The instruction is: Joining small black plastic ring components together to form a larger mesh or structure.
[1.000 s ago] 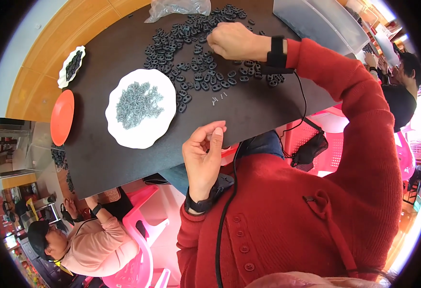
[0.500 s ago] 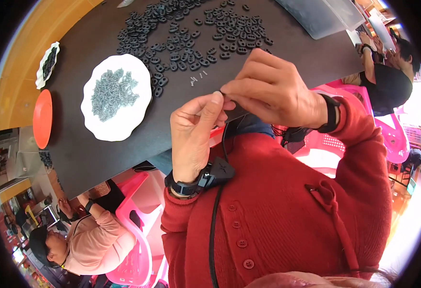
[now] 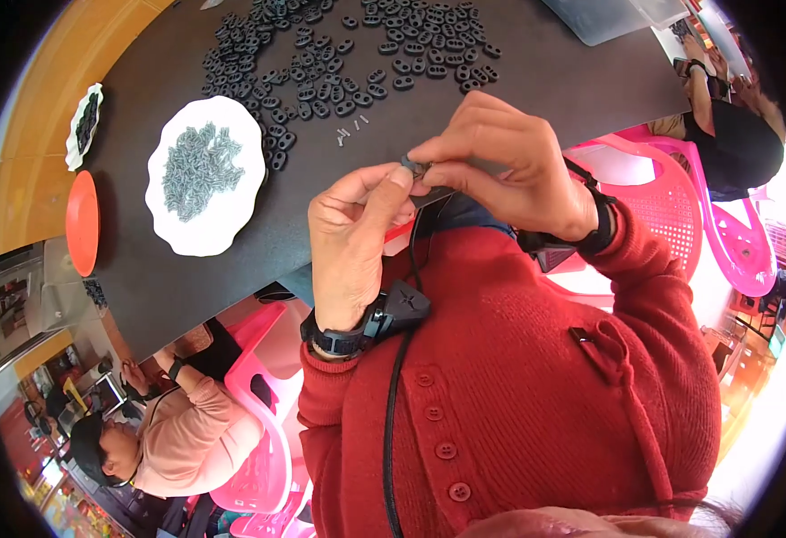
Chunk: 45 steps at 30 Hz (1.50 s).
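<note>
My left hand (image 3: 357, 229) and my right hand (image 3: 523, 166) meet fingertip to fingertip in front of my chest, at the table's near edge. Pinched between them is a small dark piece (image 3: 417, 168), mostly covered by the fingers, so its exact kind is hard to make out. Just beyond the hands, several small metal screws (image 3: 343, 135) lie loose on the table. Farther back spreads a large heap of black oval pieces with two holes (image 3: 321, 90). To the left, a white scalloped plate (image 3: 218, 240) carries a pile of small grey metal screws (image 3: 200, 170).
A red dish (image 3: 82, 224) and a small white dish (image 3: 73, 152) of dark pieces sit along the dark table's (image 3: 178, 300) left edge. At the back right stands a clear plastic bin (image 3: 590, 22). Co-workers sit lower left and upper right, with pink chairs (image 3: 657, 211) nearby.
My right fingers have shifted and spread slightly, so more of the dark piece shows between the fingertips. The whole view has moved a little; the pinch itself stays in place.
</note>
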Tool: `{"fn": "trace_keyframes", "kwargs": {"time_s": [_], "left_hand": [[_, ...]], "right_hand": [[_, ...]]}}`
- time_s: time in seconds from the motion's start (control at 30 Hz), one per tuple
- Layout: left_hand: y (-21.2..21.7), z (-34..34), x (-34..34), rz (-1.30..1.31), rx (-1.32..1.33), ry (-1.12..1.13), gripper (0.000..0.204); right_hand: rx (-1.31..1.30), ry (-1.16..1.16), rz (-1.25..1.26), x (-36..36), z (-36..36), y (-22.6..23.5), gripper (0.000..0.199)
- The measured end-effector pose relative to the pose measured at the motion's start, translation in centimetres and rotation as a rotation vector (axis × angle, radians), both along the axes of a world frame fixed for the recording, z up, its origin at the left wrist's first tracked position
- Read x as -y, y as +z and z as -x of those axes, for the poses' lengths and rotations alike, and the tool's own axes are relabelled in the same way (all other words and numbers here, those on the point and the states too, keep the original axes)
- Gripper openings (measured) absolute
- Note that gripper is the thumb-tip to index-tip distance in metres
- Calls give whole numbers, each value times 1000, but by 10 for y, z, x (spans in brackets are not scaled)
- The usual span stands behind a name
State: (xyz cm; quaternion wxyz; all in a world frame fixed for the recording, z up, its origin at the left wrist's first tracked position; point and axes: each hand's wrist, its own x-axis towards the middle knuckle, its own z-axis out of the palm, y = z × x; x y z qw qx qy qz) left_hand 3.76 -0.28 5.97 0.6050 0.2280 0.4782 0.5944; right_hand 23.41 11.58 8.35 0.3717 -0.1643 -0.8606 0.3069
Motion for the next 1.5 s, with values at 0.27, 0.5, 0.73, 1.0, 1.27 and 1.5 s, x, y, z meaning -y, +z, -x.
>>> {"fn": "trace_keyframes", "kwargs": {"time_s": [0.27, 0.5, 0.73, 1.0, 1.27, 1.5], "left_hand": [[7, -7, -10, 22, -152, -9, 21], [12, 5, -12, 20, -345, -167, 22], [-6, 7, -18, 12, -545, -92, 20], [-14, -4, -28, 7, -166, 63, 24], [-25, -2, -38, 19, 380, 40, 25], [-25, 10, -38, 35, 583, -80, 24]], "right_hand": [[-2, -62, 813, 3, -3, -8, 30], [27, 11, 940, -11, 2, -8, 23], [330, 26, 762, -20, 9, 5, 12], [-71, -74, 978, -14, 23, -22, 10], [-179, -295, 592, 1, 41, -38, 9], [-158, -349, 173, -4, 34, -37, 10]]}}
